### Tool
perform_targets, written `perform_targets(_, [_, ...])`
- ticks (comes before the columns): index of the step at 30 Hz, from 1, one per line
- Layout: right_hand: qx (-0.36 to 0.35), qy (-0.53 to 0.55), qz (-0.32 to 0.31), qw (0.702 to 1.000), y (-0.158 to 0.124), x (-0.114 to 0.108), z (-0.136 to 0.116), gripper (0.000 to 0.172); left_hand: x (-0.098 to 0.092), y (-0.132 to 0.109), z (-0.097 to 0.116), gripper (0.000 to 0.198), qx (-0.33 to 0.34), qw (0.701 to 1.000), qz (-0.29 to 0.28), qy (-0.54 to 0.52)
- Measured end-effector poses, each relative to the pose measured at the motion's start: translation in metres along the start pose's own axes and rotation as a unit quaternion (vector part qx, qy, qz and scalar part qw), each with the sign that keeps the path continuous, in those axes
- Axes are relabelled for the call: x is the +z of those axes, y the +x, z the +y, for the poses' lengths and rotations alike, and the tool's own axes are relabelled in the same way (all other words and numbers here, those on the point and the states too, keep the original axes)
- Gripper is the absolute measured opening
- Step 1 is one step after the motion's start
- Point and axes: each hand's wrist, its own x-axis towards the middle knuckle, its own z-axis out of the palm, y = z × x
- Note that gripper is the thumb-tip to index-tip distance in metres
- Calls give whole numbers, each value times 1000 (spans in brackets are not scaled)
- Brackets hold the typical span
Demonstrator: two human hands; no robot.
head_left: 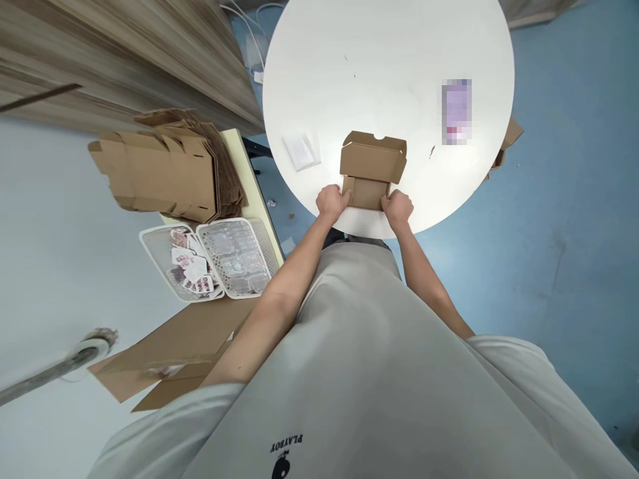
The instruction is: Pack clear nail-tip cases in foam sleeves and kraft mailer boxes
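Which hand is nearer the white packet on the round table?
Left. The left hand is at the left side of the open cardboard box, nearer the body than the white packet; the right hand is farther off, at the box's right side.

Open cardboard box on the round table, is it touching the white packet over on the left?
Apart. The head view shows a strip of white tabletop between the box and the packet.

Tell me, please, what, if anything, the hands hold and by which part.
The open box: left hand holds its left side, right hand its right side.
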Motion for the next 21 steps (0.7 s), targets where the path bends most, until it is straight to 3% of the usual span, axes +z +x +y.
perform_targets(4, [17, 41, 39, 998, -14, -13, 8, 31, -35, 32, -32, 45, -56, 981, 136, -125])
perform_targets(8, [33, 84, 82, 992, -40, -26, 19, 32, -72, 76, -61, 63, -116, 956, 229, -143])
perform_targets(12, [76, 108, 103, 986, -74, -34, 30, 32, -87, 103, -70, 66, -146, 952, 217, -158])
perform_targets(21, [171, 149, 110, 968, -142, -25, 51, 30, -76, 122, -67, 71, -163, 956, 143, -198])
